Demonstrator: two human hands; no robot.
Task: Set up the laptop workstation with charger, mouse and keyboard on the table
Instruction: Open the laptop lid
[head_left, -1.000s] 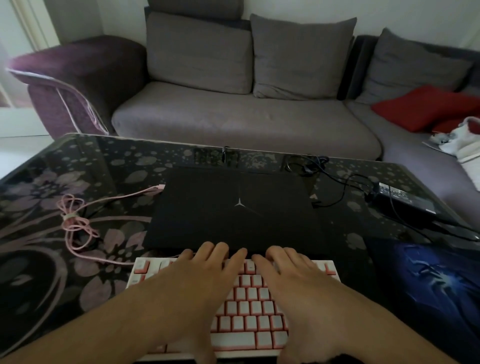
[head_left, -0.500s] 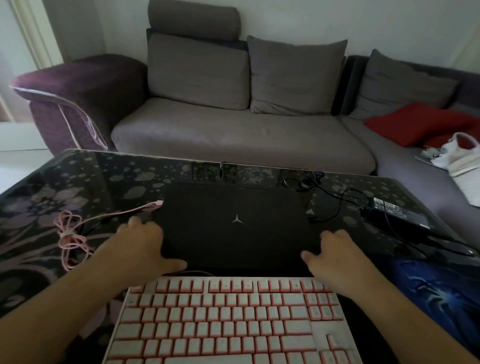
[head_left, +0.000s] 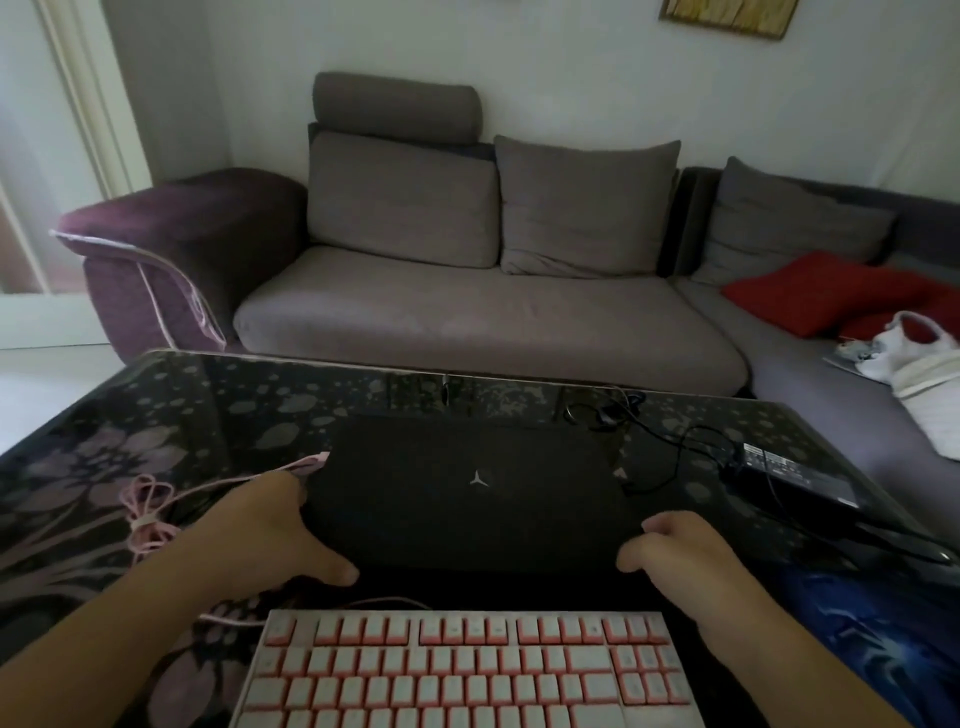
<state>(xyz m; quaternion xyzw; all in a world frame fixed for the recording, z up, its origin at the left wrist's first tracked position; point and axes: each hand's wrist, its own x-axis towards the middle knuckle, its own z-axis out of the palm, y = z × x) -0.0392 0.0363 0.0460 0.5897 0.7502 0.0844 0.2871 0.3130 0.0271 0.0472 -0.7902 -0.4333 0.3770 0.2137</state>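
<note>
A closed black laptop (head_left: 467, 483) with a small silver logo lies flat in the middle of the dark floral table (head_left: 171, 410). My left hand (head_left: 270, 530) grips its near left corner, thumb along the front edge. My right hand (head_left: 675, 545) grips the near right corner, fingers curled at the side. A white keyboard with pink keys (head_left: 462, 670) sits in front of the laptop, close to me. Its pink cable (head_left: 150, 514) lies bundled at the left. The black charger brick (head_left: 795, 473) with its black cord (head_left: 660, 441) rests at the right.
A blue mouse pad (head_left: 878, 639) covers the table's near right corner. Behind the table stands a grey sofa (head_left: 488, 322) with a purple armrest, red cushions (head_left: 815, 291) and a white bag (head_left: 919, 358). No mouse is visible.
My hands left the keyboard keys and moved apart to the laptop's near corners. The view tilted up, showing more of the sofa and wall.
</note>
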